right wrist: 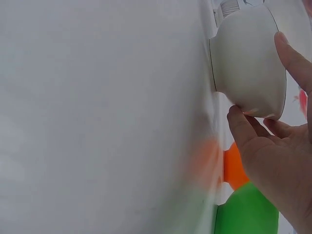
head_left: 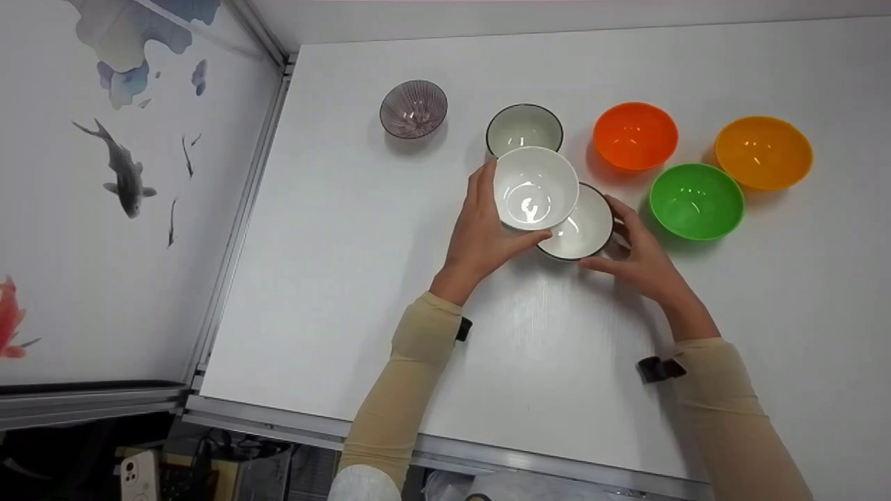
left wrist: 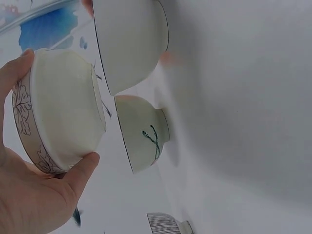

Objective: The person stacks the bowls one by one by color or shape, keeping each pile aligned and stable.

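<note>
My left hand (head_left: 480, 240) holds a white bowl (head_left: 534, 182) between thumb and fingers, raised over the table. The left wrist view shows a leaf-patterned band round this bowl (left wrist: 66, 112), which is tilted. My right hand (head_left: 646, 261) grips a dark-rimmed white bowl (head_left: 586, 226) at its right side. In the right wrist view the thumb is at the rim of that bowl (right wrist: 248, 63) and fingertips touch its side; its foot is at the tabletop. The held bowl hides part of it from above. Behind stands a pale, dark-rimmed bowl (head_left: 523, 125) with a green sprig.
A purple-grey ribbed bowl (head_left: 413, 109) stands at the back left. Right of my hands are an orange-red bowl (head_left: 635, 136), a green bowl (head_left: 696, 202) and a yellow-orange bowl (head_left: 763, 153). A fish-painted panel (head_left: 202, 264) borders the white table (head_left: 313, 313) on the left.
</note>
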### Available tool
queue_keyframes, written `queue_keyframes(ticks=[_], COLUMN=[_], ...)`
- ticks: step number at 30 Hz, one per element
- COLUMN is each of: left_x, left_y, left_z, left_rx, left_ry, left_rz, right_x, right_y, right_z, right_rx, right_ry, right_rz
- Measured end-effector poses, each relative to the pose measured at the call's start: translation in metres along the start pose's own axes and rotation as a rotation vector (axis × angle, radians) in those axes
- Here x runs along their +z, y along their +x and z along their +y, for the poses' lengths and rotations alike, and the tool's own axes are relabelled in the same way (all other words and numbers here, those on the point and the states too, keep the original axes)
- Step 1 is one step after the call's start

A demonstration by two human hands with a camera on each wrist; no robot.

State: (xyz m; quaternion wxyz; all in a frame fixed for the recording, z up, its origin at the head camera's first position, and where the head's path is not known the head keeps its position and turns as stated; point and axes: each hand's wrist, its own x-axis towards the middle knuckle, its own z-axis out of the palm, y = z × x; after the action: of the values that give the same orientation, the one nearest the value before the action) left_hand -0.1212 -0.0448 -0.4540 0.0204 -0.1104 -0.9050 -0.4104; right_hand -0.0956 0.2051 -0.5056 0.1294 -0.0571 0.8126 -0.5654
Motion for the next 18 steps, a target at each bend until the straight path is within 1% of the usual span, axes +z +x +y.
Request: queue_keyframes(ticks=[7, 13, 18], left_x=[0.0043, 0.0072, 0.0098], left_y=[0.0000, -0.0008, -0.0005], left_z=[0.0011, 0.0029, 0.0032], left_rx=[0.012, 0.007, -0.006], left_ry=[-0.004, 0.004, -0.011], left_rz=[-0.010, -0.023, -0.028], right_x=[0.0008, 0.0010, 0.0012], right_y=[-0.0006, -0.0003, 0.0002], right_z=[0.0001, 0.0019, 0.0028], right_rx=[0.003, -0.007, -0.020], right_ry=[0.062, 0.025, 0.027], right_rz=[0.002, 0.009, 0.012])
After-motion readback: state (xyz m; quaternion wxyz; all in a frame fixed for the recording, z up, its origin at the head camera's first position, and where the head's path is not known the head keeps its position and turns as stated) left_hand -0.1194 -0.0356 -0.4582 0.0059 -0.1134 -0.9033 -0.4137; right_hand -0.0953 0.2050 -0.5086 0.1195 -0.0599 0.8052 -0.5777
